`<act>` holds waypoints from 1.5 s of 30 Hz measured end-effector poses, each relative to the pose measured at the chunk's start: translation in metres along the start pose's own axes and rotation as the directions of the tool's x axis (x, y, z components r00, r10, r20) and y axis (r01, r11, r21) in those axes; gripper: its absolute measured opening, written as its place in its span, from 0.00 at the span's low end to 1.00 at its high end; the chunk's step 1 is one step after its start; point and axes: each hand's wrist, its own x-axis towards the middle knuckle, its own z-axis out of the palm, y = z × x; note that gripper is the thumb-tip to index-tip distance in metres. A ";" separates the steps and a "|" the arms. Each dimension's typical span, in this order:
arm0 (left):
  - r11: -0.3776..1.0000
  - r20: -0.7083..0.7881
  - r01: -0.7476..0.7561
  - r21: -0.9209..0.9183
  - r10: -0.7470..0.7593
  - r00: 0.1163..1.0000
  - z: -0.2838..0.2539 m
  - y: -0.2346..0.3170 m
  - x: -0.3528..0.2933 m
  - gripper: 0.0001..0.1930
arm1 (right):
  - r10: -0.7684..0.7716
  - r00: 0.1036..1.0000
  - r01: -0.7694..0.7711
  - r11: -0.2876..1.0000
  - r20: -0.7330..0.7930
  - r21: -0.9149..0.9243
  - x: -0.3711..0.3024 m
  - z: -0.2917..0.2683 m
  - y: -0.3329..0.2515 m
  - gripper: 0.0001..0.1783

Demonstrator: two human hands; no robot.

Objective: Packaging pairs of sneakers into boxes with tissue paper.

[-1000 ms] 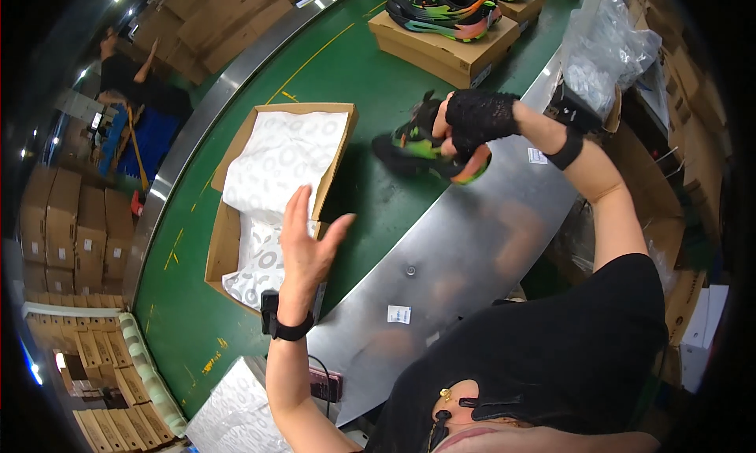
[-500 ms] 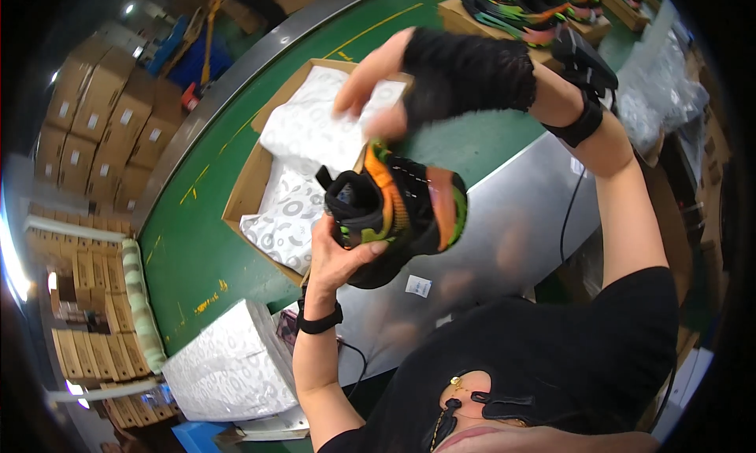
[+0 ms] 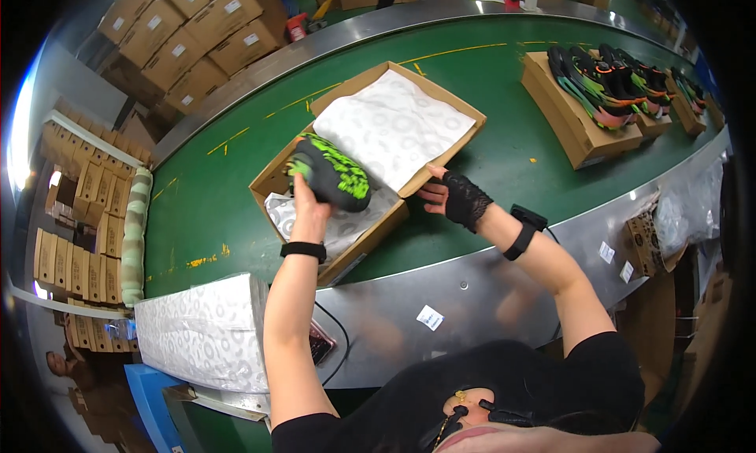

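A black shoe with a bright green patterned sole [image 3: 339, 173] is in my left hand [image 3: 309, 205], its sole turned up. It is tilted over the near-left part of an open cardboard shoebox [image 3: 364, 250]. White printed tissue paper [image 3: 394, 126] covers the far-right part of the box, and more of it lies under the shoe. My right hand [image 3: 457, 197], in a black fingerless lace glove, grips the shoebox's right edge near the front corner. Some of its fingertips are hidden by the cardboard.
Several black, green and orange shoes [image 3: 606, 87] stand on cardboard boxes at the right of the green table [image 3: 504, 130]. A stack of wrapping paper [image 3: 201, 335] lies at the near left, beside a dark phone-like object [image 3: 321, 343] and a cable. Labels lie on the metal edge [image 3: 394, 335].
The shoe has been turned sole-up and lowered over the box by my left hand. My right hand has moved from above the paper to the box's right edge. The view has shifted.
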 end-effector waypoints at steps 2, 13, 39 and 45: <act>0.959 -0.108 0.201 0.200 -0.182 0.977 0.000 -0.006 0.016 0.31 | -0.066 0.996 0.073 0.989 -0.053 0.133 0.012 0.012 0.008 0.24; 0.931 0.024 -0.279 0.234 0.282 0.959 -0.030 0.000 -0.071 0.25 | -0.912 0.180 0.474 -0.248 0.368 -0.845 -0.020 0.033 -0.009 0.30; 0.983 0.206 -0.097 0.153 0.064 0.976 -0.017 -0.059 -0.104 0.28 | -0.547 0.280 0.314 -0.724 0.789 -0.614 -0.078 0.016 -0.016 0.18; 0.945 0.224 -0.324 -0.027 0.322 0.920 -0.064 -0.003 -0.199 0.29 | -0.935 0.026 0.195 -0.342 0.353 -0.919 -0.112 -0.088 -0.083 0.26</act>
